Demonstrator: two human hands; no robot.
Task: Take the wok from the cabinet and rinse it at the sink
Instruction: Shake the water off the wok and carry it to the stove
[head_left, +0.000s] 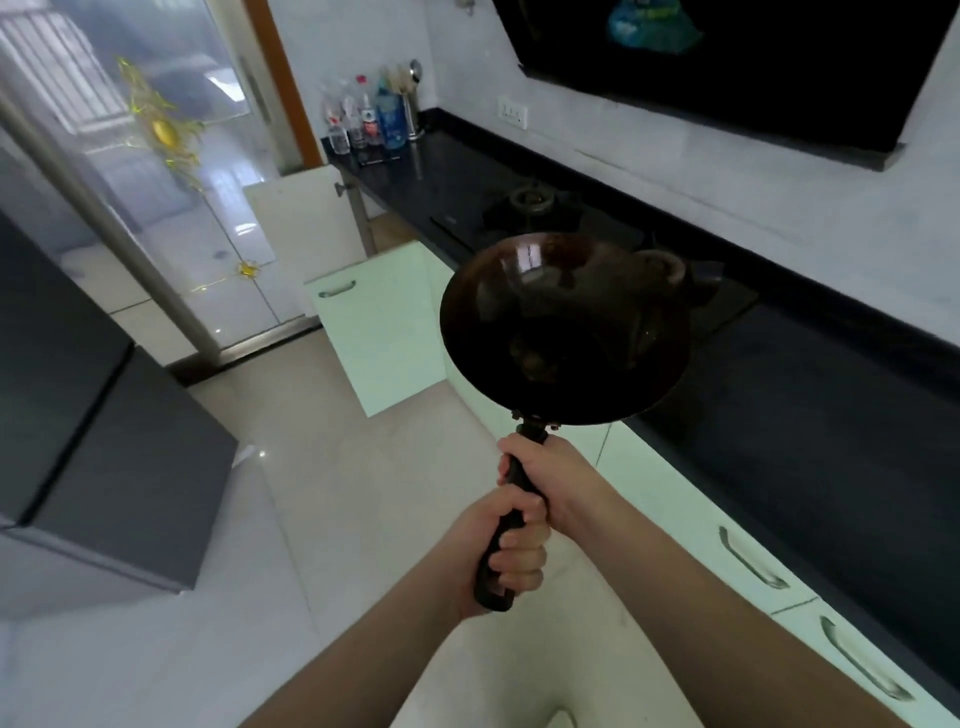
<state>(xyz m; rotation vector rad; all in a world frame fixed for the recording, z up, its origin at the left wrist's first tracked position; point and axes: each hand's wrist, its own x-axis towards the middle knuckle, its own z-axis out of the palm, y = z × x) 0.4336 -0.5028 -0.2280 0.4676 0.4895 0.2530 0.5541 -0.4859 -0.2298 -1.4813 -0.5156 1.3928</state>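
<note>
A: What are the fingers doing?

B: Those of the left hand (511, 545) are curled tight around the lower end of the handle (506, 525), knuckles stacked and facing the camera. The right hand (550, 470) wraps the same handle higher up, just under the bracket, its fingers folded out of sight on the far side.

A: And the arms?

B: Both forearms reach forward and up from the bottom edge, converging on the handle, the right one crossing from the counter side.

A: Where is the wok (566, 327)?

B: In the air, clear of everything, tilted so its bowl faces the camera, in front of the stove (535, 208) and the black countertop (805, 395). It is round, dark and glossy, brownish inside, with a matte black stick handle.

A: Around it?

B: Pale green cabinet doors (379, 332) hang open beneath the counter, over shiny light floor tiles (291, 467).
</note>
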